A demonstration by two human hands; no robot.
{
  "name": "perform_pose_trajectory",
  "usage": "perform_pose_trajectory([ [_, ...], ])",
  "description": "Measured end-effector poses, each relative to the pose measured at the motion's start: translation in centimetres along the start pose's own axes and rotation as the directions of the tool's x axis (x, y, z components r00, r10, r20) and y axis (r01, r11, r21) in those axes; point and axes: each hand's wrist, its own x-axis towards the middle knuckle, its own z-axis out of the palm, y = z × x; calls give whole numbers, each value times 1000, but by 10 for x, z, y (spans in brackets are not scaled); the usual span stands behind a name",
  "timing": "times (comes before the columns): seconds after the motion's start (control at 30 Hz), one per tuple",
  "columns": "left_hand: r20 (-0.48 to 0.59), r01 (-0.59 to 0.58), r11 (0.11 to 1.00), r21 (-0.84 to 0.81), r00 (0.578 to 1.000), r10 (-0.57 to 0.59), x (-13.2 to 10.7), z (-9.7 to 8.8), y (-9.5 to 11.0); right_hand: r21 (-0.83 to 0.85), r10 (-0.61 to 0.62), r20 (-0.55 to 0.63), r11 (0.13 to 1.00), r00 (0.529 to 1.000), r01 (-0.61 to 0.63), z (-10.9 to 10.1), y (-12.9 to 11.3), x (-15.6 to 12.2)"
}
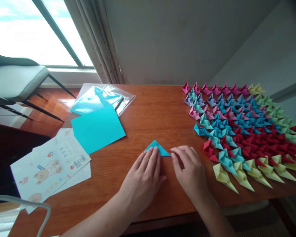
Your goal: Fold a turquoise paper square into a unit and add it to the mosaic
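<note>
Left hand [145, 172] lying flat over blue triangle [160, 149]; right hand [188, 166] curling narrow alongside, pinch unclear. Even pressure should be helping creases.

Bear-print sheet [50, 169], small lettering [63, 151], barcode [78, 162], none legible

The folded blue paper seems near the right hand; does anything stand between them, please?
Nothing visible does; the right hand is just beside the right corner of the folded blue paper, while the left hand lies over its near edge.
</note>
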Motion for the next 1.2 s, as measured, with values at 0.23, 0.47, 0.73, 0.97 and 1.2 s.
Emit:
perform_pose_trajectory([
  [0.23, 28, -15, 1000, 3, 999, 15, 0, -1, -1, -147, -153, 117, 974, 981, 170, -4, -8, -12],
  [0.47, -1, 5, 999, 43, 1000, -5, -7, -5, -5, -190, -113, 106, 973, 988, 132, -5, -12, -12],
  [0.73, -62, 59, 989, 135, 997, -51, -36, -14, -26, -153, -98, 127, 981, 987, 117, -6, -14, -10],
  [0.97, 8, 166, 986, -25, 986, -165, -6, -29, -32, 59, -17, 186, 998, 982, 6, -9, -9, 15],
  [1.2, 235, 322, 946, -32, 923, -306, 52, -34, -42, -72, 93, 338, 995, 937, -73, -10, -20, 65],
])
